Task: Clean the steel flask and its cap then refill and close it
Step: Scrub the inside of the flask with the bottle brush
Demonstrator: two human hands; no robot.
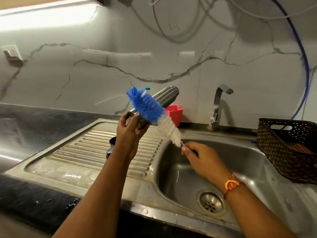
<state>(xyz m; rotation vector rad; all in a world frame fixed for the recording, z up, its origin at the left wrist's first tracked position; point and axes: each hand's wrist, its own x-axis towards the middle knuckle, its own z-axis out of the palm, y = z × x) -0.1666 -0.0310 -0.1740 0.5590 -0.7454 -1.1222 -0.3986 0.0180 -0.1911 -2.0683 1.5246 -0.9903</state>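
My left hand grips the steel flask near its open mouth and holds it tilted above the drainboard, its base pointing up and away to the right. My right hand pinches the wire handle of a bottle brush with blue bristles at the tip and white bristles near the handle. The brush lies across the front of the flask, outside it. A dark cap-like object stands on the drainboard, partly hidden behind my left forearm.
The steel sink basin with its drain lies under my right hand; the tap stands behind it. A red plastic cup and a small clear bottle stand at the back. A brown woven basket sits at right.
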